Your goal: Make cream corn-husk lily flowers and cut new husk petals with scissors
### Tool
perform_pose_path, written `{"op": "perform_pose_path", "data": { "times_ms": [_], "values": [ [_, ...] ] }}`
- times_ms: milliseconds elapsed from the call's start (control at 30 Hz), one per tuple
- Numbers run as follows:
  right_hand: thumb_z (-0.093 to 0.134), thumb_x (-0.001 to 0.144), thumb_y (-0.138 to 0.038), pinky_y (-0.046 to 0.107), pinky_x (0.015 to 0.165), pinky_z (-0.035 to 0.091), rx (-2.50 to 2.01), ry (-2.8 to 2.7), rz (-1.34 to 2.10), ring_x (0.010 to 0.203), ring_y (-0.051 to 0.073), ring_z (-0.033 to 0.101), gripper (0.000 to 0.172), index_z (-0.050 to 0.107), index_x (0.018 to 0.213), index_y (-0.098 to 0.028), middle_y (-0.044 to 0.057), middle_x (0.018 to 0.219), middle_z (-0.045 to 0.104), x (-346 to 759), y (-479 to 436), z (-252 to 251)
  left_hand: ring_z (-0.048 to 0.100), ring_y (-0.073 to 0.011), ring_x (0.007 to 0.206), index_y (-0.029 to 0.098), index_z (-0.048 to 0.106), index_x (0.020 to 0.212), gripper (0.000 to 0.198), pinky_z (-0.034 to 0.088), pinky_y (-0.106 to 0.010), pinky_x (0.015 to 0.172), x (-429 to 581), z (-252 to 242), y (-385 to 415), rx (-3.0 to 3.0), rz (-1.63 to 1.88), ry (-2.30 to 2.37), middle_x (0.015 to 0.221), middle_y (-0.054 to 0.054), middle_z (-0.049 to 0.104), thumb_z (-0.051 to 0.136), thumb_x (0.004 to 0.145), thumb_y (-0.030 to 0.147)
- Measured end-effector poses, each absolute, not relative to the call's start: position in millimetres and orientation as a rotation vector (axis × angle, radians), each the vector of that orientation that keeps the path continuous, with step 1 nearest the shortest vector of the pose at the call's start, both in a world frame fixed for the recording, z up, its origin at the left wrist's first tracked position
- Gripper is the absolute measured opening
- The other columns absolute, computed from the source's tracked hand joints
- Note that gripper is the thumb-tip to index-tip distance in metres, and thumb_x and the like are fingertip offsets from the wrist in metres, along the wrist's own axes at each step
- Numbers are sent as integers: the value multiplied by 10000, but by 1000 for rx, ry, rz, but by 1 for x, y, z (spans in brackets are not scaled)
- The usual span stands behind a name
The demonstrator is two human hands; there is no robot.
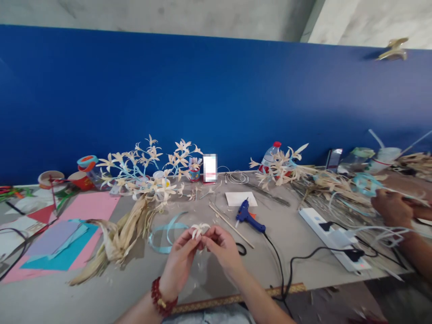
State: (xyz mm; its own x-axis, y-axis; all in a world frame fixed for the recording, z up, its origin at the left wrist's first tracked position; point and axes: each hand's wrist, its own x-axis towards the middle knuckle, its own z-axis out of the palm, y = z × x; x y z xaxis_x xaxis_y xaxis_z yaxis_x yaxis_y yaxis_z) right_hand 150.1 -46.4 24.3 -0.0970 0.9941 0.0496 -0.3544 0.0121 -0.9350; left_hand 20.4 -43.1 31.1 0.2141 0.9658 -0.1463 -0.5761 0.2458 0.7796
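Observation:
Both my hands meet at the table's front middle, pinching a small cream husk flower (200,230) between their fingertips. My left hand (180,263), with a red bead bracelet on the wrist, grips it from the left. My right hand (221,249) grips it from the right. The flower's petals spread upward above my fingers. A looped pale-blue ribbon (166,232) lies just left of my hands. A blue glue gun (249,217) rests to the right of them, its black cord trailing toward the table edge.
Dried corn husks (116,238) and coloured paper sheets (64,238) lie at left. Branches of husk flowers (148,168) stand behind. A white power strip (332,237) sits at right. Another person's hands (394,208) work with blue strips at far right. A thin wooden stick (231,225) lies near the gun.

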Motion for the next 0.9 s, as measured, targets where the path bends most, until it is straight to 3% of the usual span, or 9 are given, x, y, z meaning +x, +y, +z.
{"op": "perform_pose_path", "data": {
  "times_ms": [200,333,700,900],
  "values": [
    [780,707,-375,233,575,367,-872,-1020,1542,576,121,545,259,615,707,-174,-16,617,635,150,-55,21,577,-108,728,145,701,804,123,460,-199,618,20,31,-44,480,1215,731,813,-25,640,759,721,213],
    [767,721,-384,233,582,369,-902,-968,1566,570,122,535,258,617,707,-174,-17,596,623,151,-53,22,582,-110,723,164,683,819,123,472,-221,649,21,26,-44,542,1231,727,834,-14,648,750,730,218],
    [744,744,-397,238,586,369,-896,-976,1665,572,125,536,260,619,717,-170,-13,599,626,153,-43,17,542,-111,638,154,619,722,135,467,-239,538,18,25,-37,600,1192,711,769,-3,576,731,738,229],
    [762,714,-354,234,572,362,-893,-1005,1660,551,113,527,246,602,684,-169,-29,580,600,155,-41,19,547,-103,656,155,625,711,121,478,-222,587,22,22,-36,595,1231,725,734,5,578,732,736,206]
  ]
}}
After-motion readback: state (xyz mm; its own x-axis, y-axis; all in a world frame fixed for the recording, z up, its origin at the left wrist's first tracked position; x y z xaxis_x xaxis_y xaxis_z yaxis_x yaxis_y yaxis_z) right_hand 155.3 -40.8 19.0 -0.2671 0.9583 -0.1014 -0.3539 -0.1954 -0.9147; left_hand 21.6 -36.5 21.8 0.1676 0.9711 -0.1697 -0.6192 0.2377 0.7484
